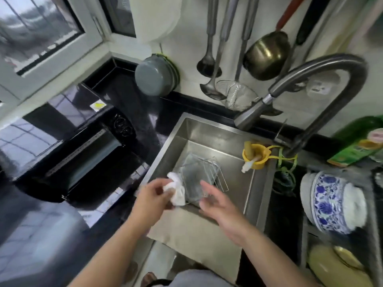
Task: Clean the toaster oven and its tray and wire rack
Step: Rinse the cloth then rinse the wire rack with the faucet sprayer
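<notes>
No legible text: yellow sticker on black glossy toaster oven [83, 129] at left of frame too blurred to read, same for green carton [360, 143] at right edge. Thin chrome wire rack [204, 177] lying tilted in brushed stainless steel sink [199, 129], centre frame. Left hand [152, 198] grip closed around crumpled white cloth [176, 188] just beside rack. Right hand [219, 206] over sink, grip wide, fingers straight, holding nothing. Black polished stone counter [132, 94].

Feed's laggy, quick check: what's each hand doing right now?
Left hand: grips the white cloth.
Right hand: open, holding nothing, over the sink.
</notes>
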